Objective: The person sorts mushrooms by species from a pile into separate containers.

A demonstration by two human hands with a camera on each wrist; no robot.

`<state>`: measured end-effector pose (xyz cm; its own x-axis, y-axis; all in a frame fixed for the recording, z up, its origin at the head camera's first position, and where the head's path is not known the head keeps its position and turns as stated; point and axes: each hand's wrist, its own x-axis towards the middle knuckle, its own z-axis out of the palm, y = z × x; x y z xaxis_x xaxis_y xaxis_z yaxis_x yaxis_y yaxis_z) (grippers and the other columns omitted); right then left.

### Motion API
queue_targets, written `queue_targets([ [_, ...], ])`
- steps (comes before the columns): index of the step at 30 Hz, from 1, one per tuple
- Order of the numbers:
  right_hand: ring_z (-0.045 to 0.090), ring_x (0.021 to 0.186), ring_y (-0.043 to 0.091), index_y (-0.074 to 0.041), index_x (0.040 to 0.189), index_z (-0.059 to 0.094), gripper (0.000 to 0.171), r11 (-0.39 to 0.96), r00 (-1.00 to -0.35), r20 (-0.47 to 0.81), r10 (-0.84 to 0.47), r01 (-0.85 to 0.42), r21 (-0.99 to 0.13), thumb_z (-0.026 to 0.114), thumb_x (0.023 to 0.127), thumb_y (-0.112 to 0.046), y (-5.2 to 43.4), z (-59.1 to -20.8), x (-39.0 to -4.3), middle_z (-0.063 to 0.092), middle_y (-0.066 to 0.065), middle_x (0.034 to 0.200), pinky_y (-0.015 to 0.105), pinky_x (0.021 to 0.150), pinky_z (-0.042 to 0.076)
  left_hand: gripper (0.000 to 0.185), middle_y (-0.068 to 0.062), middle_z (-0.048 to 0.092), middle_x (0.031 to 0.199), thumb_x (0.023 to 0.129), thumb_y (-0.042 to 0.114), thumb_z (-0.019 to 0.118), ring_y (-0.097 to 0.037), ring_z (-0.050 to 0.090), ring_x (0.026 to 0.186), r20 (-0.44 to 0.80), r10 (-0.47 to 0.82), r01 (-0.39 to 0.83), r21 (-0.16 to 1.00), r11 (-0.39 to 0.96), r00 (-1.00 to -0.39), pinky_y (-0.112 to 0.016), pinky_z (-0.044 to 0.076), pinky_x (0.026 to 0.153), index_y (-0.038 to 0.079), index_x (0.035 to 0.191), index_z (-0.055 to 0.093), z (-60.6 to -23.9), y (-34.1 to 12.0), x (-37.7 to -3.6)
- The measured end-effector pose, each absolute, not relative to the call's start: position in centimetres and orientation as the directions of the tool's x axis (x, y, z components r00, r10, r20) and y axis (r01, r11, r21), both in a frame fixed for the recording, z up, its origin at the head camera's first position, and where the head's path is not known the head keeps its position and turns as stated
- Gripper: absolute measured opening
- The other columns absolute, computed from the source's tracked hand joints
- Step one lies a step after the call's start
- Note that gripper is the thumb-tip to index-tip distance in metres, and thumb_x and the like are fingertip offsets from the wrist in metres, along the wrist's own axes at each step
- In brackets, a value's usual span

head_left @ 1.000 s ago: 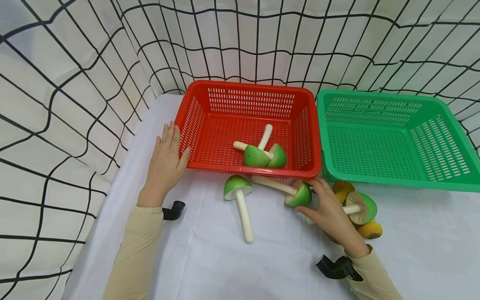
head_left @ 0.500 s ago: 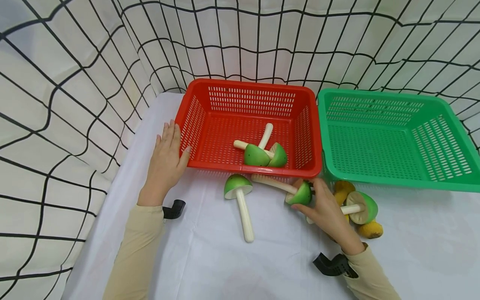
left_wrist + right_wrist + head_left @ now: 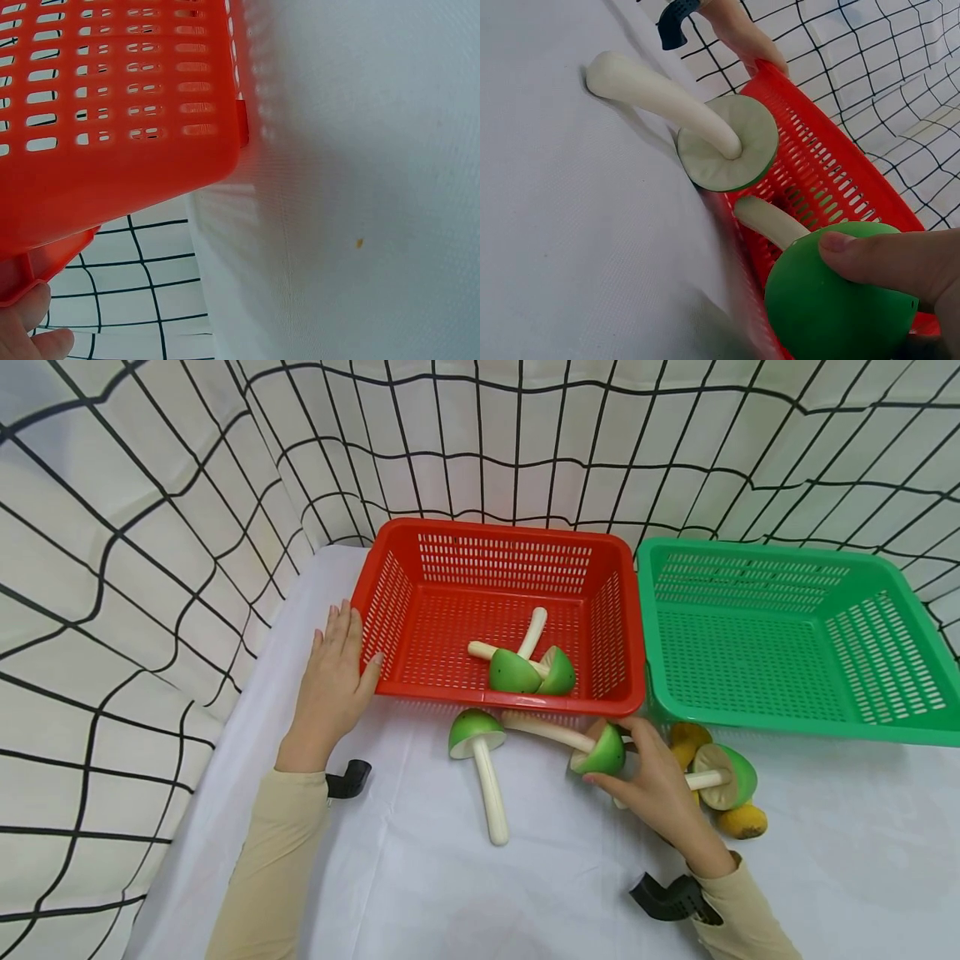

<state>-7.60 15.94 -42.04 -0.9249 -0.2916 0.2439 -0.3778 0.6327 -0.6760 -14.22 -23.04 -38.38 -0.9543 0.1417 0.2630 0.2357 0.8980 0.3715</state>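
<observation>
My right hand [image 3: 651, 777] grips the green cap of a toy mushroom [image 3: 598, 749] just in front of the red basket [image 3: 390, 610]; its pale stem points left along the basket's front wall. In the right wrist view my thumb [image 3: 889, 255] lies on that green cap [image 3: 832, 300]. My left hand [image 3: 333, 681] lies flat on the table with its fingers straight against the red basket's left wall. Another green mushroom [image 3: 480, 760] lies on the white cloth between my hands, seen from below as a pale cap [image 3: 724, 142]. Two green mushrooms [image 3: 528, 668] lie inside the red basket.
A green basket [image 3: 795, 710] stands to the right of the red one. In front of it lie one more green mushroom [image 3: 723, 775] and yellow-brown pieces [image 3: 738, 820]. A white cloth with a black grid [image 3: 150, 527] walls in the table at the left and back.
My right hand has tightened round the mushroom cap and shifted it slightly. The left hand and the other mushrooms have not moved.
</observation>
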Motion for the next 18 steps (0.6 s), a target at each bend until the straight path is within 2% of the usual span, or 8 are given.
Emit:
queue_targets([
  [8, 0.055, 0.103, 0.026, 0.001, 0.123, 0.049, 0.072, 0.612, -0.923, 0.238, -0.303, -0.380, -0.694, 0.087, 0.062, -0.005, 16.1, -41.4, -7.2, 0.055, 0.013, 0.116, 0.045, 0.083, 0.049, 0.063, -0.023, 0.012, 0.154, 0.098, 0.024, 0.042, -0.033, 0.006, 0.143, 0.266, 0.145, 0.239, 0.367, 0.899, -0.953, -0.053, 0.008, 0.112, -0.012, 0.144, 0.020, -38.4, -23.0, -14.2],
  [18, 0.054, 0.102, 0.015, -0.001, 0.122, 0.052, 0.074, 0.603, -0.906, 0.267, -0.327, -0.418, -0.679, 0.089, 0.059, -0.009, 16.3, -40.6, -6.6, 0.056, 0.007, 0.115, 0.040, 0.080, 0.050, 0.063, -0.024, 0.013, 0.153, 0.098, 0.025, 0.042, -0.033, 0.006, 0.143, 0.264, 0.143, 0.236, 0.364, 0.901, -0.954, -0.054, 0.009, 0.112, -0.012, 0.144, 0.020, -38.4, -23.0, -14.2],
])
